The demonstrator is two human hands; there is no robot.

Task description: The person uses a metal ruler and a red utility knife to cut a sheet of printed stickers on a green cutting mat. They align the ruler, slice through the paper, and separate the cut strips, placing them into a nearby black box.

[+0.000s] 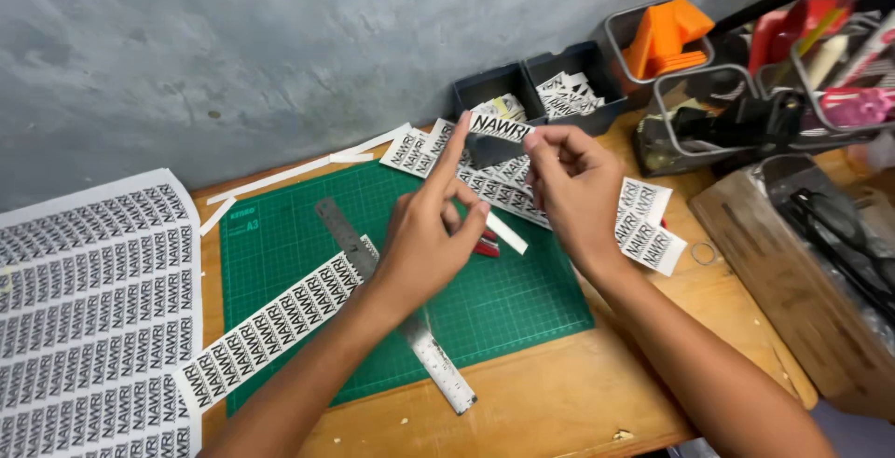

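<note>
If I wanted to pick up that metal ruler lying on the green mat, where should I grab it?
Probably the metal ruler lower end, coming from the near table edge: that end juts past the green cutting mat onto bare wood, uncovered, while the left hand hangs over its middle.

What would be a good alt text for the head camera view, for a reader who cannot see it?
Two bare hands, left hand and right hand, hold one small printed label between them above a green cutting mat on a wooden table. A steel ruler, a strip of labels and an uncut label sheet lie nearby.
</note>
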